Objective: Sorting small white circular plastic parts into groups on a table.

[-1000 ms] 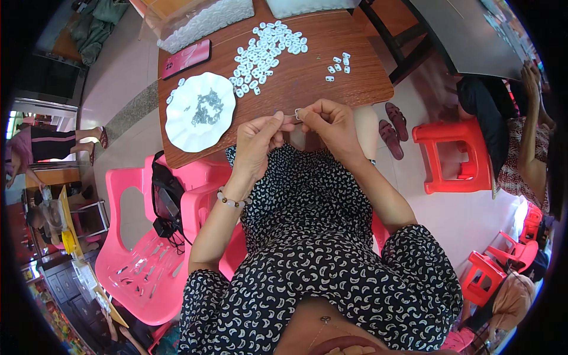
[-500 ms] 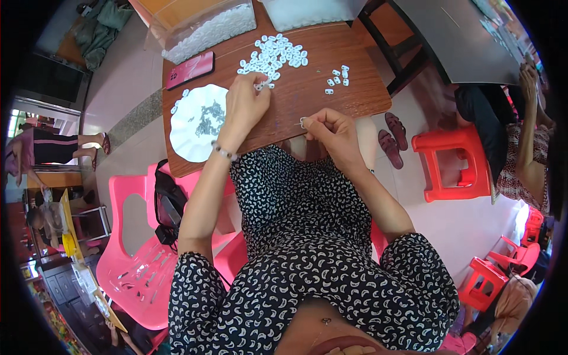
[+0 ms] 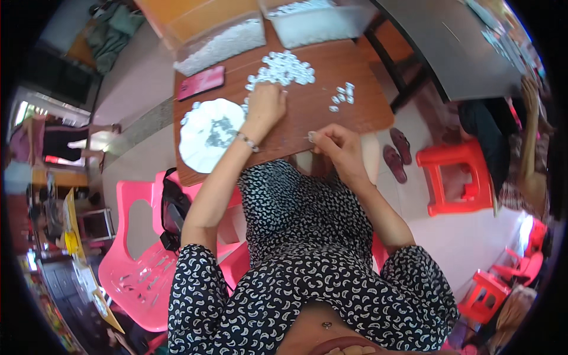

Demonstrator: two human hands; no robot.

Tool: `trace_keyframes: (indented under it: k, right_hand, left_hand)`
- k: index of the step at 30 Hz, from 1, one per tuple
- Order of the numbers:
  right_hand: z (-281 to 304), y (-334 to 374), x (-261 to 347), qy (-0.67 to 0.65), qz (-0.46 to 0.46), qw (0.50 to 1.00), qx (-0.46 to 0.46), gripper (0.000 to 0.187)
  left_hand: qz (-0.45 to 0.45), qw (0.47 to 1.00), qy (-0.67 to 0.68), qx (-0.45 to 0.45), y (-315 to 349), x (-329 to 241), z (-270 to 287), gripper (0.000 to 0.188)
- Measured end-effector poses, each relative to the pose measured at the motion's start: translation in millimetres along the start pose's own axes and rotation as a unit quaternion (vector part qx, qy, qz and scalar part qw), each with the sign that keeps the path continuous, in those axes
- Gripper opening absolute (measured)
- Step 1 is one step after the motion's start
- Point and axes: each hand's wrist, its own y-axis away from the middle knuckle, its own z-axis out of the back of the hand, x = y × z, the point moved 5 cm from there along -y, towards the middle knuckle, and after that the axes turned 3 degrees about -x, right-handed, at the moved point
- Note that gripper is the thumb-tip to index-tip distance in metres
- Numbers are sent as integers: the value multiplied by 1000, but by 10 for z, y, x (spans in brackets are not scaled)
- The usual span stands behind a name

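Observation:
My right hand [image 3: 340, 152] pinches a small white plastic piece [image 3: 311, 136] between thumb and forefinger, just over the table's near edge. My left hand [image 3: 265, 109] reaches over the wooden table with its fingers curled down, at the near side of a pile of small white oval pieces [image 3: 284, 68]. Its fingertips are blurred and partly hidden, so what they hold does not show. Left of that wrist lies a white scalloped plate [image 3: 192, 148] with small grey metal bits [image 3: 221, 131] on it. Several white pieces [image 3: 342, 94] lie apart on the right.
Two clear bins of white pieces, a left bin [image 3: 222, 47] and a right bin [image 3: 319, 26], stand at the table's far edge. A pink phone [image 3: 202, 82] lies near the plate. A pink chair [image 3: 133, 284] holds a black bag [image 3: 174, 207]. A red stool [image 3: 452, 177] stands right, near another person.
The view has shifted, so the table sits lower in it. My left hand has turned its fingers down at the pile's near side. The right hand keeps its pinch on the white piece.

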Motion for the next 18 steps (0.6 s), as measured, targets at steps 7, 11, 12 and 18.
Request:
trace_keyframes:
  k: [7,11,12,18]
  right_hand:
    - [-43,123,-68,16,-25,999,-17,16]
    - [-97,154,-104,4,-29,1000,6,15]
    - [-101,145,-157,-17,-39,999,10,14]
    - [-136,109,-225,-48,-50,997,29,15]
  left_hand:
    - [60,978,193,-51,299,-181,341,17]
    - [149,915,375,-31,578,-168,417,13]
    - [169,893,417,-23,635,-169,407,13]
    - [253,793,553,42,844,-210,336,22]
